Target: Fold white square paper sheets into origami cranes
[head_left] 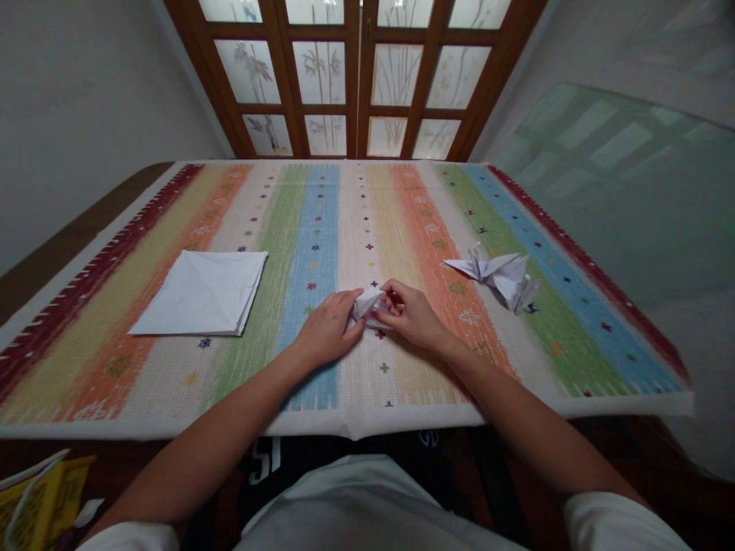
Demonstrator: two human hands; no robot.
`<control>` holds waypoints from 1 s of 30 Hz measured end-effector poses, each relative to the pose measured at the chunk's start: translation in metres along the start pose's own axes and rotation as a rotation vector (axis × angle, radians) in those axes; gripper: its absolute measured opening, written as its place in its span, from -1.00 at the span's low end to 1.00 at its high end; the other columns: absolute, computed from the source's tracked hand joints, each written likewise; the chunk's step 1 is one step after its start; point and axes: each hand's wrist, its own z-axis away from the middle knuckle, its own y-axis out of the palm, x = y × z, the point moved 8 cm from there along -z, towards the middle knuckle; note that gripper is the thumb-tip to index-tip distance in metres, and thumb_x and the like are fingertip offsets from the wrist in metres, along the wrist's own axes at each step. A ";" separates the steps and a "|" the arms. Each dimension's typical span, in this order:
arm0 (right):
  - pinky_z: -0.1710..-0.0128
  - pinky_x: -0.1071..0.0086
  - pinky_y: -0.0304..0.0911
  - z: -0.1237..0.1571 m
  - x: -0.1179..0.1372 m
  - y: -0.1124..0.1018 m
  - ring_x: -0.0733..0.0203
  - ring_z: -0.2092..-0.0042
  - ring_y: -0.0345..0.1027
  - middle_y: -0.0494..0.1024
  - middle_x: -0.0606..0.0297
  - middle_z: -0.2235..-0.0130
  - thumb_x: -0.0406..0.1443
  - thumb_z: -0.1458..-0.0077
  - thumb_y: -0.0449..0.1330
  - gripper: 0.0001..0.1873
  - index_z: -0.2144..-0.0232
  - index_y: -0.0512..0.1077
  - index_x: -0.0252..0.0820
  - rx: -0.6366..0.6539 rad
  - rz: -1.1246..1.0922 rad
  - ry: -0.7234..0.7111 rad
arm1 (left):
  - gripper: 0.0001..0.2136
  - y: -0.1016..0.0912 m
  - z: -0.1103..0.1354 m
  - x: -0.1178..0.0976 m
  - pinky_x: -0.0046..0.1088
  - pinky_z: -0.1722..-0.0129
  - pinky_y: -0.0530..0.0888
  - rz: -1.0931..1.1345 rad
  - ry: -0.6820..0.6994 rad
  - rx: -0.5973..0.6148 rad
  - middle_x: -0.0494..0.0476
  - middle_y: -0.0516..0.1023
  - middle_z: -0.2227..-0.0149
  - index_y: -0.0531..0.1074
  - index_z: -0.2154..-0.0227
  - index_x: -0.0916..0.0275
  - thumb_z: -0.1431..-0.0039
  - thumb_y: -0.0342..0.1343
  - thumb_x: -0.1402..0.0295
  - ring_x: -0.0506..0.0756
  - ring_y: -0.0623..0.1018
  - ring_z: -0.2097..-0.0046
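Observation:
Between my two hands, low over the middle of the striped tablecloth, is a small folded white paper [368, 304]. My left hand [331, 325] grips its left side, thumb below and fingers above. On the other side, my right hand [414, 312] pinches the paper's right edge with thumb and curled fingers. Parts of the folds are hidden behind the fingers. Off to the right lie folded paper cranes [502, 275], bunched together with pointed tips; I cannot tell how many. A stack of white square paper sheets [200, 295] rests to the left of my left hand.
The striped tablecloth [253, 383] covers the table, its front edge close to my body. A wooden door with glass panes [357, 84] stands beyond the far edge. At the lower left is a yellow basket [46, 497], below table height. A pale glass-like panel [625, 207] leans at right.

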 end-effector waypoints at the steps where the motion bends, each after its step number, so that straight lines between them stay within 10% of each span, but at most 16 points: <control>1: 0.35 0.33 0.26 0.000 0.000 -0.002 0.22 0.35 0.33 0.48 0.38 0.35 -0.21 -0.16 0.40 -0.76 0.28 0.39 -0.07 -0.013 0.012 -0.001 | -0.50 0.000 0.000 -0.001 0.12 -0.37 0.48 -0.005 -0.001 0.002 0.42 0.56 -0.29 0.33 -0.38 0.25 -0.44 0.08 0.30 0.36 0.54 -0.31; 19: 0.29 0.34 0.30 0.001 -0.010 0.000 0.16 0.30 0.48 0.64 0.30 0.28 -0.42 -0.07 0.40 -0.72 0.18 0.48 -0.10 0.115 0.076 -0.007 | -0.47 0.006 0.005 -0.014 0.11 -0.39 0.44 -0.096 0.082 0.123 0.38 0.37 -0.43 0.26 -0.50 0.18 -0.55 -0.08 0.27 0.35 0.45 -0.34; 24: -0.03 0.19 0.41 0.001 -0.005 -0.022 0.06 0.03 0.58 0.70 0.15 0.05 -0.52 -0.21 0.15 -0.61 0.13 0.68 -0.06 0.121 0.174 -0.107 | -0.51 0.010 0.003 -0.009 0.10 -0.35 0.47 -0.141 0.062 0.120 0.40 0.43 -0.37 0.34 -0.45 0.23 -0.56 -0.09 0.31 0.34 0.46 -0.29; 30: 0.08 0.21 0.40 0.000 0.002 -0.043 0.09 0.15 0.54 0.68 0.15 0.13 -0.40 -0.32 0.17 -0.72 0.21 0.70 -0.09 0.074 0.209 -0.107 | -0.53 0.013 0.003 -0.004 0.08 -0.36 0.46 -0.138 0.065 0.102 0.38 0.44 -0.34 0.38 -0.40 0.20 -0.50 0.05 0.31 0.34 0.46 -0.28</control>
